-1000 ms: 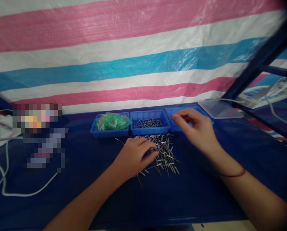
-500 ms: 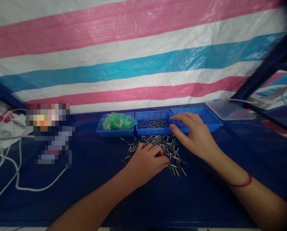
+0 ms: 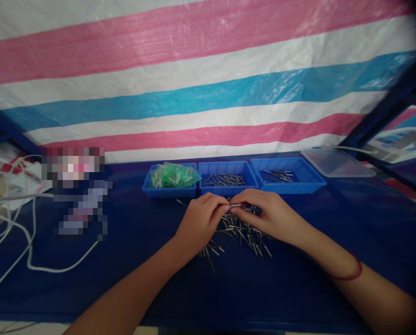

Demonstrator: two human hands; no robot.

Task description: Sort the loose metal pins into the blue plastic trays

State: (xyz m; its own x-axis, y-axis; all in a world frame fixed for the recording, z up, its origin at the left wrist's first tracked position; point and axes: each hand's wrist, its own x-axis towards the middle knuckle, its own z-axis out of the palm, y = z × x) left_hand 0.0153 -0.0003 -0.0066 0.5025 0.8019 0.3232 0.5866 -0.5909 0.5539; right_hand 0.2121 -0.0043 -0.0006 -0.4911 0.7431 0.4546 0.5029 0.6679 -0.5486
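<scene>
Over a loose pile of metal blind rivets point(image 3: 244, 230), my two hands meet fingertip to fingertip. My left hand point(image 3: 203, 216) is closed in a pinch at the left end of one rivet point(image 3: 236, 205). The thumb and forefinger of my right hand point(image 3: 272, 211) pinch the same rivet from the right, and its silvery body shows between them. Part of the pile is covered by both hands. Behind it, the middle blue bin point(image 3: 225, 190) contains many rivets, and the right blue bin point(image 3: 291, 187) has a smaller group of them.
The left blue bin point(image 3: 169, 192) holds green-tinted plastic bags point(image 3: 175, 176) of small parts. A clear plastic lid point(image 3: 337, 163) lies at the right back. White cables point(image 3: 61, 269) and blurred-out items are on the left. A striped sheet point(image 3: 194, 107) hangs behind the table.
My right hand has moved from the right bin down and left to the pile, closing on a rivet. My left hand has risen slightly from the pile to meet it.
</scene>
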